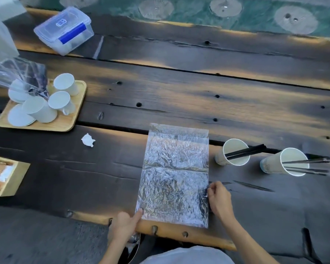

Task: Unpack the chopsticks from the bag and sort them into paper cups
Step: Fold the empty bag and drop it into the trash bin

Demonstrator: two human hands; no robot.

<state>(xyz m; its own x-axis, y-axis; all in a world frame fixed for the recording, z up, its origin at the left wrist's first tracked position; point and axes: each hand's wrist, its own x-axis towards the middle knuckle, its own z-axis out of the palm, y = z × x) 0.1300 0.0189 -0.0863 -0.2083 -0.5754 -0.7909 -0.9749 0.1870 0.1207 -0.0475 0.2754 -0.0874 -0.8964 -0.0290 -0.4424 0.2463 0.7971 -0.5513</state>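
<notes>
Bag (174,174): clear, crinkled, laid flat on the table (179,96), apparently emptied. Near corner pressed by the left hand (127,223) with one extended finger; right edge pinched by the right hand (219,199). Chopsticks (246,150): dark, held in two paper cups (234,152) right of the bag. Step judged: unpacking finished; bag to be flattened or set aside next.

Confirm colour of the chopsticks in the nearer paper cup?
Black chopsticks, leaning out of the white paper cup. The head view is the only one.
</notes>
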